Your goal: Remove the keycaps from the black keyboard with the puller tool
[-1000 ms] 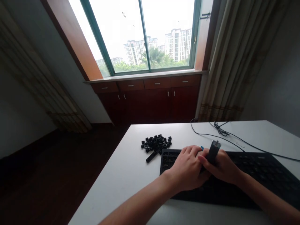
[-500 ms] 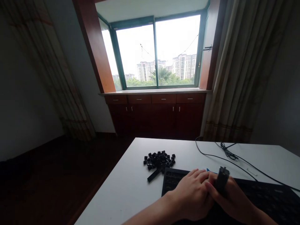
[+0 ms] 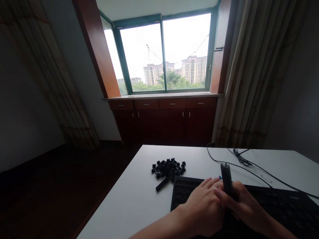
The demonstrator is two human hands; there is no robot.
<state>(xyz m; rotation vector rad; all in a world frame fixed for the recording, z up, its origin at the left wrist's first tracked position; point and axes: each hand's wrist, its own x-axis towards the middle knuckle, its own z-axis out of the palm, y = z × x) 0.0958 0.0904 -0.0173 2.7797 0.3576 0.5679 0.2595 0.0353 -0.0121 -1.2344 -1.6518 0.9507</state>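
Observation:
A black keyboard (image 3: 180, 190) lies on the white table, with bare key positions at its left end. My right hand (image 3: 245, 202) is closed around a black stick-like tool (image 3: 226, 176), held upright, with a notched, shiny upper end. Over the keyboard, my left hand (image 3: 203, 205) has its fingers bent together against the right hand; what they grip is hidden. A small blue tip (image 3: 220, 177) shows just beyond the left fingers. Left of the keyboard's back corner lies a heap of loose black keycaps (image 3: 166, 167), with a long spacebar keycap (image 3: 162, 184) at its front.
Black cables (image 3: 241, 157) run across the back right of the white table (image 3: 124, 199). A thin bent wire piece (image 3: 266, 178) lies close to them. Beyond the table stand a dark red cabinet (image 3: 161, 126) and a window.
The black tool in my right hand has tipped more upright, and its upper end sits higher and farther left. My left hand has barely moved. The whole view has shifted slightly.

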